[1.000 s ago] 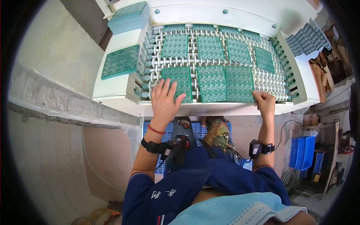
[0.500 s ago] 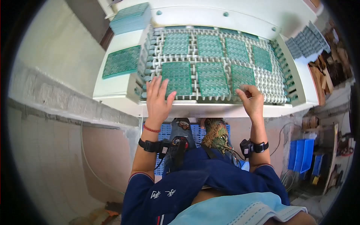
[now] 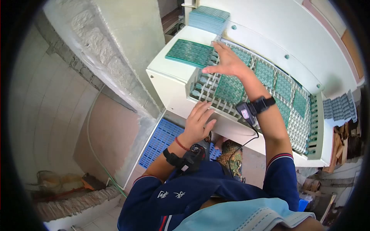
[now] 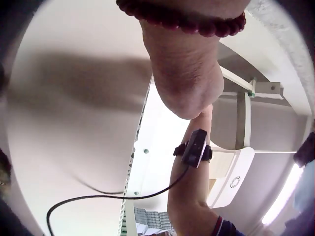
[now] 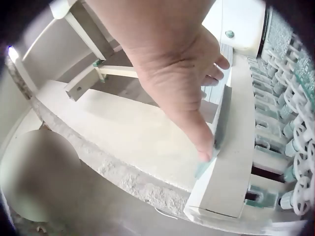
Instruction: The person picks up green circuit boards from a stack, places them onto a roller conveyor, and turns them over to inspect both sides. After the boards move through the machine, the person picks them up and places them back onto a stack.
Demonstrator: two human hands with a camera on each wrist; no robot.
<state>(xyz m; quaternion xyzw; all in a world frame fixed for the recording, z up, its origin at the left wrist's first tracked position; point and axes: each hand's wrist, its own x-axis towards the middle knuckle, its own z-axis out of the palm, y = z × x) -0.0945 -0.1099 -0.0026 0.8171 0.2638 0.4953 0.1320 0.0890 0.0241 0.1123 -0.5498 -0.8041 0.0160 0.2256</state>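
Note:
My right hand (image 3: 230, 63) reaches across to a low stack of green circuit boards (image 3: 187, 53) on the machine's white left ledge (image 3: 160, 67). Its fingers are spread; the thumb is at the near right corner of the stack and the fingertips near the far right corner. In the right wrist view the thumb overlaps the edge of that stack (image 5: 224, 118). My left hand (image 3: 197, 125) hovers empty by the machine's front edge, fingers loosely extended. Several green boards lie in rows on the white roller conveyor (image 3: 210, 85), including one board (image 3: 229, 89) below my right hand.
A taller stack of boards (image 3: 208, 21) stands at the ledge's back end. Grey ridged pieces (image 3: 339, 108) sit at the machine's right side. A blue slatted mat (image 3: 160, 138) lies on the floor, and a rough wall ledge (image 3: 104, 50) runs along the left.
The head view has turned left. My right hand left the front-right board on the rollers and crossed to the stack on the left. My left hand drew back from the rollers.

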